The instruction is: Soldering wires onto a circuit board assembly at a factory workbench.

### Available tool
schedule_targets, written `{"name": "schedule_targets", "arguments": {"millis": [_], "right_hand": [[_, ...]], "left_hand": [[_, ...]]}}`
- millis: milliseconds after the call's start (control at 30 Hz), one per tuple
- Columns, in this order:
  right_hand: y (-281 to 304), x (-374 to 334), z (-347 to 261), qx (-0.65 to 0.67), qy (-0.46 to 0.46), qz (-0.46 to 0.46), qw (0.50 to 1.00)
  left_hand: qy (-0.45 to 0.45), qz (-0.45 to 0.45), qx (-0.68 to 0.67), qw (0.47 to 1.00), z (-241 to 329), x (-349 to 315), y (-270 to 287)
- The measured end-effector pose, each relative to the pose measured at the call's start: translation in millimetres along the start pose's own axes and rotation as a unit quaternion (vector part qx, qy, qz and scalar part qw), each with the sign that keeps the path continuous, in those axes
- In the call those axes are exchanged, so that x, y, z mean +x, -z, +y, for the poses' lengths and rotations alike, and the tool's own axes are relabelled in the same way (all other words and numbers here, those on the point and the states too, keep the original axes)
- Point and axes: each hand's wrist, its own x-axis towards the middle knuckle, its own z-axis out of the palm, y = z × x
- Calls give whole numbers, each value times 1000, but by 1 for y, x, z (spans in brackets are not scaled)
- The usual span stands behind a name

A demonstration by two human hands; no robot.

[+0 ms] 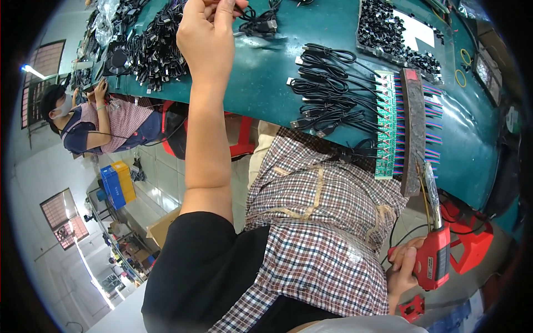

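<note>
At the top of the head view, my left hand [206, 33] pinches a black USB cable [261, 25], whose coiled bundle lies beside the fingers on the green bench. Low on the right, my right hand [403, 267] grips a red soldering gun [434, 258] by its handle. The gun's metal tip points up toward the near end of a dark bar [412, 133]. That bar lies across a strip of green circuit boards [384, 125]. Several coiled black cables [327, 89] run to the boards' left side. Thin multicoloured wires [433, 119] stick out past the bar's right.
Small black parts fill a tray [363, 49] at the back right. A large heap of black cables [158, 47] covers the bench's left part. Red stools [241, 136] stand below the bench edge. At the far left, another person [105, 119] works at the same bench.
</note>
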Motion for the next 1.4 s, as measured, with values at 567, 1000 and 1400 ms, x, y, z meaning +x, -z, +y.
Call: {"name": "schedule_targets", "arguments": {"millis": [567,1000,1400], "right_hand": [[-1,-2,1,-9,11,17,1000],[-9,2,-7,-26,-13,51,998],[-2,1,1,-10,17,28,999]], "left_hand": [[43,-125,-45,990,5,-20,-25],[190,-151,-144,959,6,-33,-40],[27,-43,-229,972,31,-24,-30]]}}
